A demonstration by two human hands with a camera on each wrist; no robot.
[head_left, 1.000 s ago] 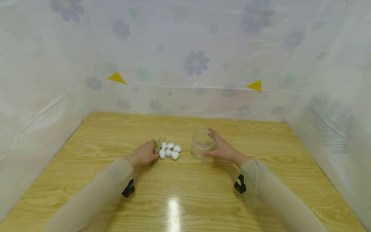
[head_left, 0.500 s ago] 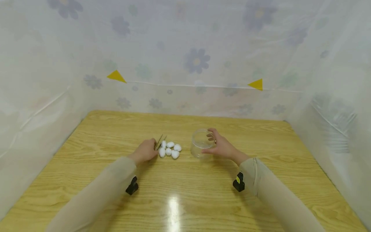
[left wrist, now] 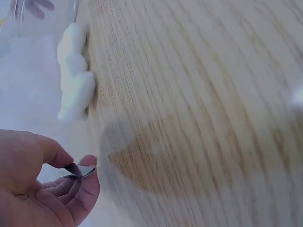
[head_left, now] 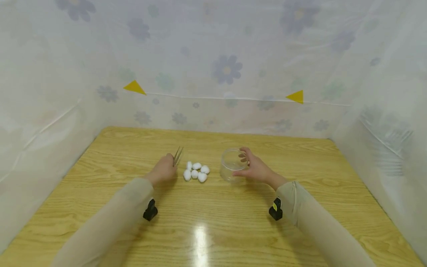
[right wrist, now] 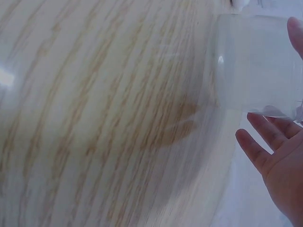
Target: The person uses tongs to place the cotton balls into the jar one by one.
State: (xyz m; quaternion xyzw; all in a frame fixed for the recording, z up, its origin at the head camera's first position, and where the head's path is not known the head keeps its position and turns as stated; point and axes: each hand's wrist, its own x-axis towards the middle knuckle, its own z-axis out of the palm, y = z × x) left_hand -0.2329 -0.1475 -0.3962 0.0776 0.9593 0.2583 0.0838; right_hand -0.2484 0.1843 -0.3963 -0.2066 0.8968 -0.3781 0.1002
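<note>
My left hand [head_left: 163, 170] holds a pair of metal tweezers [head_left: 178, 156], prongs pointing away from me. In the left wrist view, thumb and index finger pinch the shiny end of the tweezers [left wrist: 80, 170]. Just right of that hand, several white cotton balls [head_left: 195, 173] lie in a small cluster on the table. A clear, round, open-topped jar [head_left: 228, 172] stands upright right of the cotton. My right hand [head_left: 257, 171] holds its right side, thumb at the front and fingers behind. The right wrist view shows the jar [right wrist: 255, 66] between thumb and fingers.
The wood-grain table [head_left: 207, 215] carries all of this. A pale flowered sheet [head_left: 200, 66] encloses the back and both sides, with two yellow triangles stuck on it. Black wrist cameras sit under both sleeves.
My left hand has taken up the tweezers from beside the cotton balls and shifted slightly left and away from them. The right hand and jar have stayed in place.
</note>
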